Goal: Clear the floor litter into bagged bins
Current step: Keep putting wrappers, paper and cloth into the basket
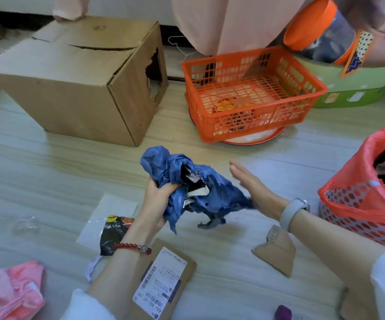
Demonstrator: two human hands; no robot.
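Gripping a crumpled blue bag point(193, 181) above the floor point(48, 176), the left hand point(156, 199) curls around it; the right hand point(253, 183), fingers straight, is just beside it, near the red-lined bin point(353, 181).

One head-worn wide-angle camera looks forward and steeply down at the floor point(48, 162) from close above. Both forearms enter from the bottom edge; the cardboard box point(76, 88) and orange basket point(253, 93) lie farther off, near the top.
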